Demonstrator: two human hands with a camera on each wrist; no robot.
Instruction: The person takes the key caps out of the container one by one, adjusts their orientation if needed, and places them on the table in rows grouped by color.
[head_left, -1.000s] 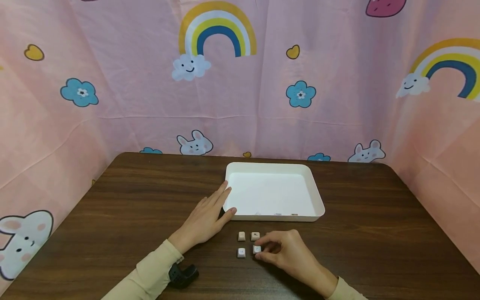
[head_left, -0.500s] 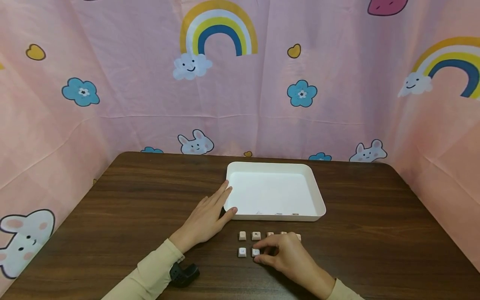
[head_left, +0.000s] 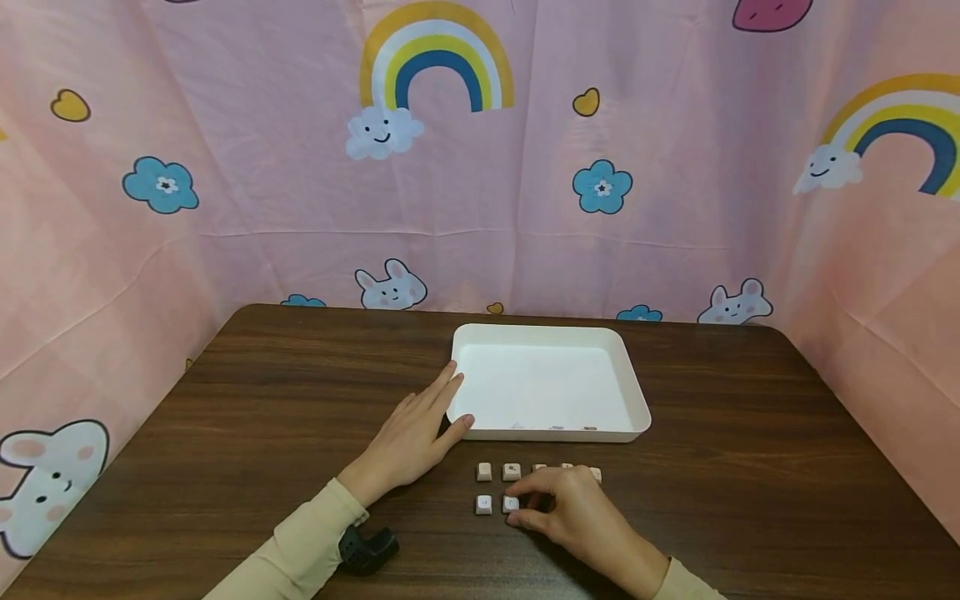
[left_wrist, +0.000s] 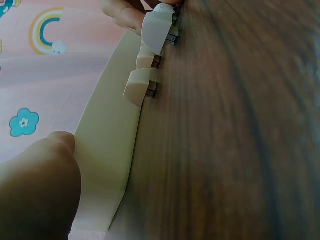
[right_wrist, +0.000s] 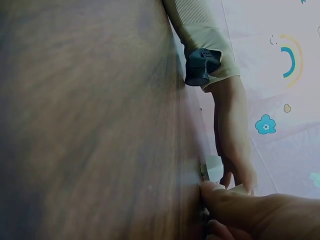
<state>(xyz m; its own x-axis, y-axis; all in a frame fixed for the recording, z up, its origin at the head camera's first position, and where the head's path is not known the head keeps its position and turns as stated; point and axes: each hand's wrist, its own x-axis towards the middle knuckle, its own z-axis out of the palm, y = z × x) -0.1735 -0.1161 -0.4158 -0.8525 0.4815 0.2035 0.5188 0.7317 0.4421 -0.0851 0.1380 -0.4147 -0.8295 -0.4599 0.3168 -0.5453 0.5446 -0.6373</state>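
My right hand [head_left: 581,512] pinches a white keycap [head_left: 511,504] between thumb and index finger, down at the table top. Just left of it sits another white keycap [head_left: 483,505], a small gap away. Behind these two runs a row of cream keycaps [head_left: 512,472]; my right hand partly covers its right part. My left hand [head_left: 405,437] lies with straight fingers against the left side of a white tray [head_left: 551,436], thumb at the front corner. In the left wrist view, a cream keycap [left_wrist: 139,86] and a white keycap [left_wrist: 156,31] stand beside the tray wall.
The dark wood table [head_left: 300,400] reaches back to a pink patterned curtain [head_left: 465,192], which also hangs along both sides. A black wrist device [head_left: 367,552] sits on my left sleeve. The tray stands behind the keycaps.
My right hand has lowered the white keycap and shifted it slightly left, level with the white one beside it. More of the back row shows now. My left hand stays at the tray.
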